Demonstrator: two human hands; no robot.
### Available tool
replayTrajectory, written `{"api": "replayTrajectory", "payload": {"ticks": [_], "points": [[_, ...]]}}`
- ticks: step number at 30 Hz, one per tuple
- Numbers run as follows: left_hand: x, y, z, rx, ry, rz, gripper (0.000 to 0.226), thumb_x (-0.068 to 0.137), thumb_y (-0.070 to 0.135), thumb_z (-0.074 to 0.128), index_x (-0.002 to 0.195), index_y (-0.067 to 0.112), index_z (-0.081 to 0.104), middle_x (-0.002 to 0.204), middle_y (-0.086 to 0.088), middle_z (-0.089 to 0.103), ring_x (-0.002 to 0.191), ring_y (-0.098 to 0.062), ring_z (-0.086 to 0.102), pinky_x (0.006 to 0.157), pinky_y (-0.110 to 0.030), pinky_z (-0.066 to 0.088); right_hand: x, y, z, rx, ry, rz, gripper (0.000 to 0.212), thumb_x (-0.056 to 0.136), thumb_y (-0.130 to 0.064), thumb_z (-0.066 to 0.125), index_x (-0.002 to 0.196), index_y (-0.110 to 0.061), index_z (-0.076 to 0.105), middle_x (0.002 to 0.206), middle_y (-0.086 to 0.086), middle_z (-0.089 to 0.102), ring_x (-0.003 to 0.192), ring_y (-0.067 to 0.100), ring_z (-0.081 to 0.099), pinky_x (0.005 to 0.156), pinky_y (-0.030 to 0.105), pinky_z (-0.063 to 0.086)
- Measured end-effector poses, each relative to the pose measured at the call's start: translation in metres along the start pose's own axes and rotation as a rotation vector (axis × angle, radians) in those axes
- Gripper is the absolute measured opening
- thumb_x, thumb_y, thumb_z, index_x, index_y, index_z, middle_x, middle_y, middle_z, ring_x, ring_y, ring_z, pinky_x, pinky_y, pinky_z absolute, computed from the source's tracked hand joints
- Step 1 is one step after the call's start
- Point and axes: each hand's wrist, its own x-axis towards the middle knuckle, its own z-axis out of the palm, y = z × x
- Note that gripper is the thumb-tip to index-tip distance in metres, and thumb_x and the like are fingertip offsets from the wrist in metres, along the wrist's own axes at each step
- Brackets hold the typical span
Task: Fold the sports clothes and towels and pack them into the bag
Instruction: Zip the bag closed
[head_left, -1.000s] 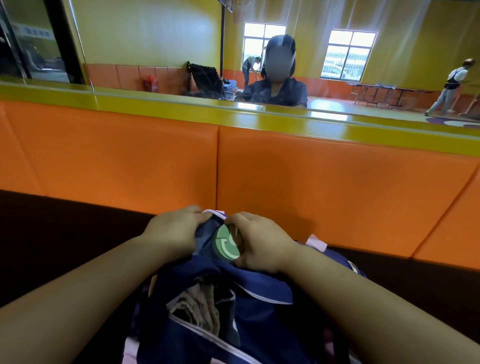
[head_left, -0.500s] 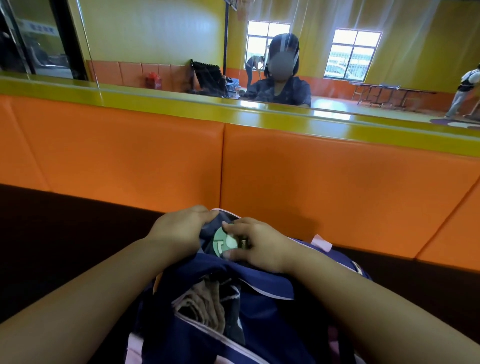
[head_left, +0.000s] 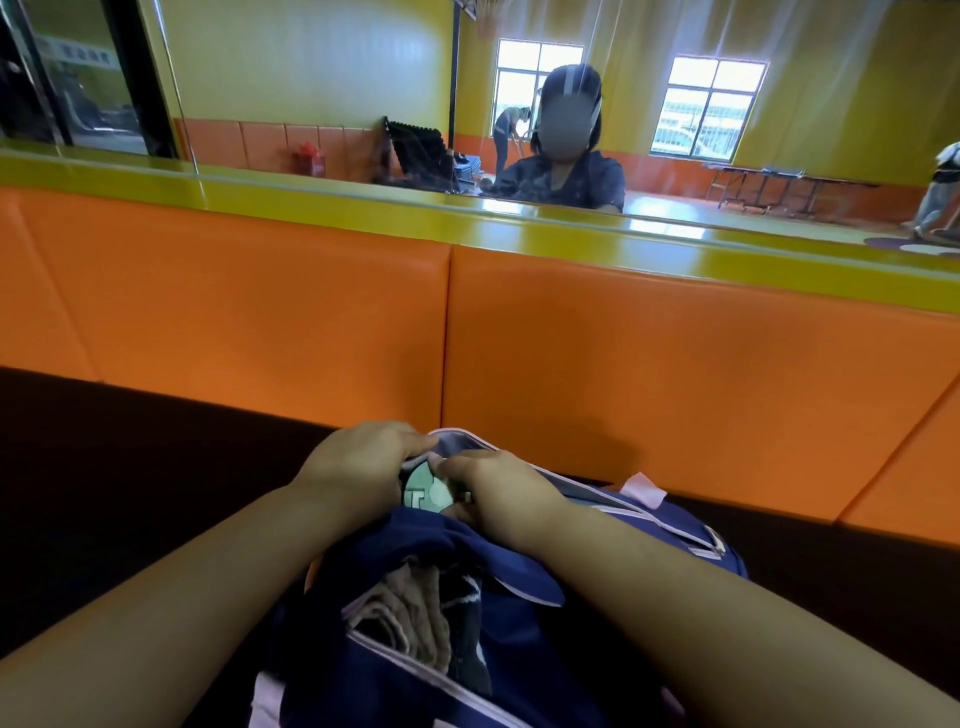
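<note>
A navy blue bag (head_left: 524, 639) with pale pink trim lies on the dark seat in front of me, its top opening gaping. Folded brownish and dark cloth (head_left: 415, 623) shows inside it. My left hand (head_left: 358, 467) grips the bag's far rim. My right hand (head_left: 498, 493) is closed on the rim beside it. Between both hands sits a round green and white tag (head_left: 426, 493), partly covered by my right fingers.
An orange padded wall (head_left: 649, 384) rises directly behind the bag, topped by a yellow-green ledge (head_left: 363, 202). Above it a mirror shows a seated person (head_left: 566, 171), other people and tables. The dark seat (head_left: 130, 467) stretches left and right.
My right hand has slid left over the green tag, covering more of it. My left hand keeps its grip on the rim. The camera has tilted up slightly.
</note>
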Motion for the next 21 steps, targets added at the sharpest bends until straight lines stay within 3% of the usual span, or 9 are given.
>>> {"api": "replayTrajectory", "payload": {"ticks": [5,9,14,21], "points": [[-0.002,0.001,0.002,0.037,-0.031,0.008,0.049,0.092,0.012,0.049,0.136,0.033,0.047,0.126,0.007,0.053,0.113,-0.017,0.050,0.090,-0.034,0.045,0.002,0.001,0.010,-0.100,-0.063,0.036,0.061,0.095,-0.028,0.053,0.149,-0.021,0.026,0.136,0.011,0.049,0.121,0.032,0.048,0.093,0.039,0.041],[-0.009,0.001,-0.003,-0.012,0.014,-0.038,0.020,0.090,0.016,0.047,0.100,0.027,0.059,0.114,0.001,0.060,0.100,-0.021,0.055,0.082,-0.040,0.049,-0.004,0.002,0.004,-0.047,-0.052,0.054,0.062,0.092,-0.034,0.056,0.147,-0.023,0.029,0.134,0.010,0.050,0.120,0.030,0.048,0.095,0.039,0.042],[-0.027,0.001,-0.014,-0.052,0.080,-0.057,0.031,0.093,0.037,0.050,0.123,0.044,0.052,0.116,0.012,0.062,0.100,-0.014,0.058,0.079,-0.034,0.051,-0.027,0.000,-0.017,-0.029,0.105,0.099,0.041,0.087,-0.040,0.062,0.126,-0.028,0.055,0.118,0.002,0.059,0.106,0.024,0.054,0.081,0.036,0.047],[-0.053,0.023,-0.025,-0.032,0.201,-0.014,0.018,0.090,0.039,0.054,0.106,0.038,0.062,0.106,0.016,0.061,0.092,-0.008,0.054,0.076,-0.033,0.048,-0.101,0.010,-0.056,-0.131,0.227,0.172,0.028,0.091,-0.041,0.055,0.115,-0.027,0.059,0.111,-0.004,0.061,0.103,0.020,0.055,0.076,0.034,0.048]]}}
